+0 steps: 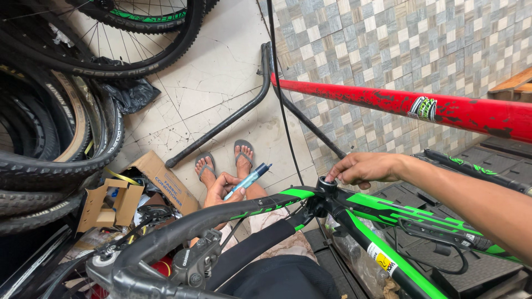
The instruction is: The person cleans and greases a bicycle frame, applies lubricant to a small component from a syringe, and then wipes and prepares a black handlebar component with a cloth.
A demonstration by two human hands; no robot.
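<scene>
The black and green bicycle frame [388, 207] fills the near right of the view, lying at a slant across the person's lap so that its open top tube end, the head tube [327, 185], sits within easy reach of both hands. Above it, running from the middle to the far right, a red frame tube [399, 104] rests on a black metal stand [233, 113] whose legs spread over the cracked tile floor [221, 72]. On the left, a stack of tyres [61, 133] leans against the wall, out of the working space, with a spoked wheel [138, 27] at the far edge above them. Near left, the black handlebar [183, 230] with its brake lever hangs loose beside the frame, and torn cardboard boxes [124, 196] lie open on the floor by the person's sandalled feet [224, 160]. The right hand [363, 168] rests over the head tube, fingers pressed down onto the black ring at its top, seemingly to steady it. The left hand [221, 191], lower and just left of the frame, is closed around a small blue and white tube [248, 180], its nozzle pointing up and right towards the head tube.
</scene>
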